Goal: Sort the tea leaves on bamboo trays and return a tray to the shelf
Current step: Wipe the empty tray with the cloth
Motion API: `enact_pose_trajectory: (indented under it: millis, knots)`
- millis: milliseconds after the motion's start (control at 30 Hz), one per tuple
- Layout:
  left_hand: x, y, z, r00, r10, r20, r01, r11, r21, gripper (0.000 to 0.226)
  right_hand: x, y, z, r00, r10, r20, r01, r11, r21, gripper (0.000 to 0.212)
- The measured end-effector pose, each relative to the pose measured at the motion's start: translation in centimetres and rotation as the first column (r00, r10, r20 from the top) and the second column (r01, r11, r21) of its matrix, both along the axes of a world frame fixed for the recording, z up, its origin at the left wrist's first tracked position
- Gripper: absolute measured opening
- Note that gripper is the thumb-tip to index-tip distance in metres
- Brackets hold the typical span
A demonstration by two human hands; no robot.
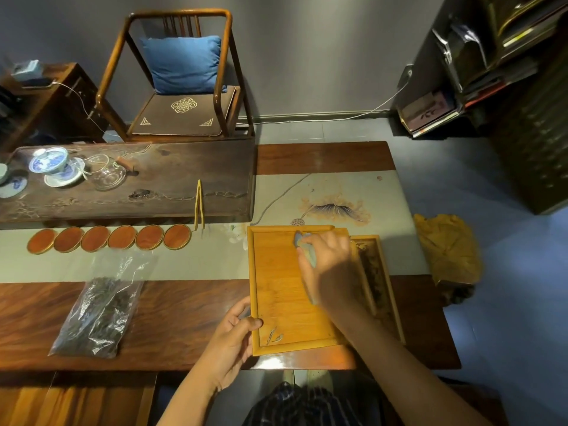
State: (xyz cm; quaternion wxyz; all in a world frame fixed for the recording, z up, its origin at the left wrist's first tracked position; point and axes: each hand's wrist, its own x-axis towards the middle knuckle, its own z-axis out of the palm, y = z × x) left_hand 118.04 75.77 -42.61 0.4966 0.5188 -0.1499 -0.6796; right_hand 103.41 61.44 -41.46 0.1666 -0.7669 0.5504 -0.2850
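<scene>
A light bamboo tray [276, 290] lies on the wooden table in front of me, its floor bare apart from a few specks near the front left corner. My left hand [229, 339] grips its front left rim, thumb over the edge. My right hand [330, 269] holds a small blue-grey cloth or pad [304, 247] pressed against the tray floor near the far right corner. A second bamboo tray [382, 287] with dark tea leaves lies beside it on the right, partly hidden by my right arm. A clear bag of dark tea leaves [98, 305] lies on the table to the left.
A row of round red coasters [109, 238] and yellow tongs [199, 204] lie on the pale table runner [184, 259]. A dark tea board [172, 176] carries a blue-and-white lidded cup [50, 161] and a glass pitcher [107, 173]. A chair stands behind; a dark shelf [491, 63] stands far right.
</scene>
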Motion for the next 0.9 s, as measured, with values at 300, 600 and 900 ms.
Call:
enact_pose_trajectory:
  millis: [300,600,900]
  knots:
    - [-0.5,-0.6,0.0,0.999,0.025,0.036,-0.025,1.0,0.003,0.047,2.8,0.2,-0.6,0.999,0.015,-0.049,-0.011,0.997,0.079,0.024]
    - [0.5,-0.3,-0.2,0.999,0.034,0.002,-0.034,0.999,-0.003,0.048,-3.1,-3.2,-2.9,0.992,-0.075,-0.099,0.082,0.994,0.076,0.018]
    - [0.6,-1.6,0.4,0.994,0.054,-0.093,-0.054,0.999,-0.001,0.045,-2.5,1.4,0.6,0.953,0.302,-0.027,-0.293,0.941,0.17,0.024]
